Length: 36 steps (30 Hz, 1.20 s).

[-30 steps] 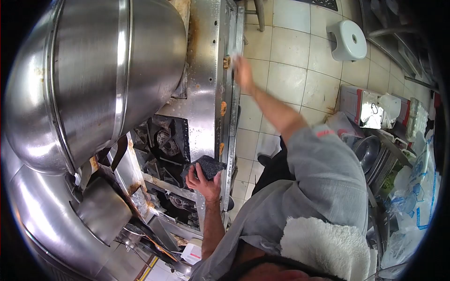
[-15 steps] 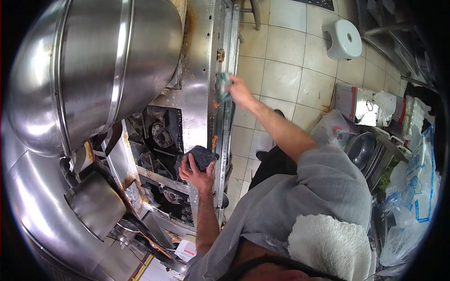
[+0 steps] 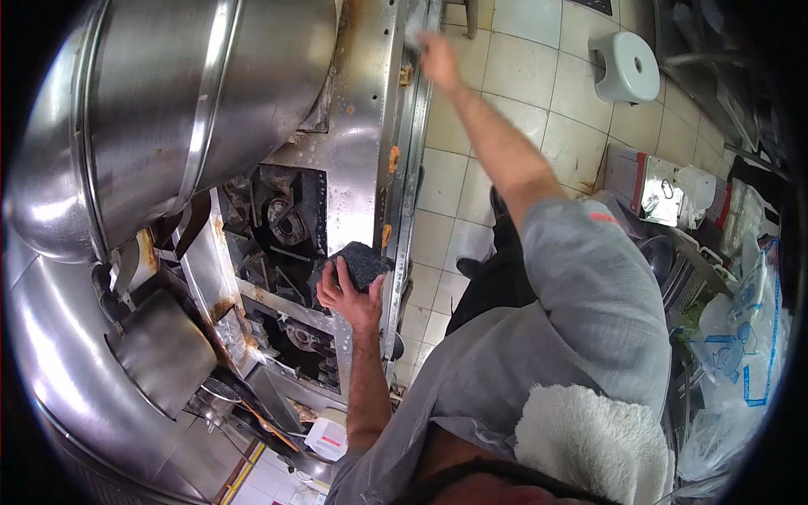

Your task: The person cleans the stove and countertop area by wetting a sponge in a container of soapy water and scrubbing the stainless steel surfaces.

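holding a dark cloth [image 3: 365, 259] at the stove's edge [image 3: 358, 194] with the splayed left hand [image 3: 353, 301]. reaching along the rail [image 3: 411, 172] with the right hand [image 3: 438, 63], at a pale wad [image 3: 416, 25]; cannot tell its grip for blur.

We have open room along the stove ledge [image 3: 357, 181] between left fingers [image 3: 331, 289] and right fingers [image 3: 428, 45]; a steel cylinder [image 3: 244, 93] blocks the far side.

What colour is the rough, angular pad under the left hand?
The rough, angular pad is dark charcoal grey; the head view shows it best.
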Motion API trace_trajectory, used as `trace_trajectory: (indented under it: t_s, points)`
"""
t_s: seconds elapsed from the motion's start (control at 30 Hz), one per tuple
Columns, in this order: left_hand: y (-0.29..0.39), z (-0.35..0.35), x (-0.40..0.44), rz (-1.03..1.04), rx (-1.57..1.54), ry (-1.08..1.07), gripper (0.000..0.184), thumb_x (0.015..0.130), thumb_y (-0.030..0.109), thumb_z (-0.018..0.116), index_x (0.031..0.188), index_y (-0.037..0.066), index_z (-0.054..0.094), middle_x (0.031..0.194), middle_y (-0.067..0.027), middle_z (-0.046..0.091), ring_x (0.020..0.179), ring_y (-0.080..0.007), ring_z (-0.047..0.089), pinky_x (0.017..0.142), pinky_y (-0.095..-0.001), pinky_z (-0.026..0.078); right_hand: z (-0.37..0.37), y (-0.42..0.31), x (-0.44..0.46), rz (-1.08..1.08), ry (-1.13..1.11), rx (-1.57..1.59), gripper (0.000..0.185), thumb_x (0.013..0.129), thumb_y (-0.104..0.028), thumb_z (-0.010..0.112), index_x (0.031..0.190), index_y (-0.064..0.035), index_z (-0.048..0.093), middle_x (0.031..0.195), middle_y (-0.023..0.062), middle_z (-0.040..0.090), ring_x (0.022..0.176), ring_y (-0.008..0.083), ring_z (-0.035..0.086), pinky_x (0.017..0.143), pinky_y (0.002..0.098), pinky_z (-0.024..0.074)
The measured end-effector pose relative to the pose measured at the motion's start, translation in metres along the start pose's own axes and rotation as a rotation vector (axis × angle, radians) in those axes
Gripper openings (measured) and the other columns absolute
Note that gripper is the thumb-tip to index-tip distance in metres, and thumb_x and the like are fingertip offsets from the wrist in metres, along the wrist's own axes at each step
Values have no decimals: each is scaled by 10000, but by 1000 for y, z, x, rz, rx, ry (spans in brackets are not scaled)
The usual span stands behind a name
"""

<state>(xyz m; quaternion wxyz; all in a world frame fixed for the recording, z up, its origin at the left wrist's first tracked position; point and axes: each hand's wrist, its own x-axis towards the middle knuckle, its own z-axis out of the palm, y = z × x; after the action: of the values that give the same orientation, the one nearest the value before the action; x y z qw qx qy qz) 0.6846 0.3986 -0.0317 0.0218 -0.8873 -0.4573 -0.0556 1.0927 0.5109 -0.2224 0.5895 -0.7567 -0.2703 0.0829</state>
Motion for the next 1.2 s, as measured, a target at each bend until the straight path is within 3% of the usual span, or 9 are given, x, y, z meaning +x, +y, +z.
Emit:
trace_trajectory:
  t_s: [0.07,0.17,0.23,0.33,0.4,0.47,0.57,0.63,1.2]
  points:
    - [-1,-1,0,3,2,-3,811,686,605,653,1303,120,448,1310,-124,367,1158,-374,280,970,-547,208,33,25,-91,-14,-82,-190,297,681,35,524,965,5,603,933,197,601,882,355,574,802,412,467]
    - [0,-1,-1,-23,-20,-22,809,693,619,637,1301,118,452,1309,-127,367,1159,-372,280,972,-548,208,24,-30,-243,305,-194,466,261,677,75,512,917,15,595,935,185,584,945,359,552,838,406,448]
    - [-1,-2,-1,-7,-19,-7,815,699,594,644,1314,103,434,1304,-126,373,1185,-346,284,990,-530,187,-2,-51,-276,-88,-465,111,238,675,89,505,887,25,594,919,177,583,956,361,553,852,389,446]
    - [-2,-1,-2,8,4,8,809,706,592,640,1319,105,432,1299,-118,385,1179,-341,294,990,-519,191,-18,-81,-251,40,-638,309,315,719,74,519,1017,-6,580,924,85,603,911,222,582,784,359,469]
    - [0,-2,-2,12,13,14,778,722,572,638,1314,106,447,1298,-107,398,1175,-336,306,990,-508,193,-42,-122,-200,836,-555,928,307,743,67,511,1032,-16,578,891,62,610,893,199,589,768,350,484]
    - [1,-6,-2,20,2,19,764,724,560,641,1308,104,456,1293,-106,405,1173,-332,311,989,-505,194,-46,-113,-149,1101,-388,1142,305,785,46,507,1078,-14,569,932,88,616,919,211,579,799,342,478]
    - [-3,-3,-3,28,3,48,714,734,530,635,1291,110,484,1262,-98,432,1163,-322,328,983,-493,202,-4,-51,-132,737,-285,816,291,773,42,503,1050,-9,580,936,126,603,915,276,571,817,359,461]
    - [-3,-1,-5,-13,-8,82,716,794,660,471,1281,135,503,1246,-70,438,1116,-321,339,959,-505,228,19,-23,-163,177,-70,18,251,741,31,498,981,38,569,988,164,591,914,295,575,828,359,472]
    - [-10,-3,-15,-83,13,129,659,808,600,516,1293,154,495,1194,-71,472,1093,-303,368,952,-469,238,-5,-34,-222,79,-684,102,373,610,113,547,946,-30,625,931,164,551,936,345,537,819,374,443]
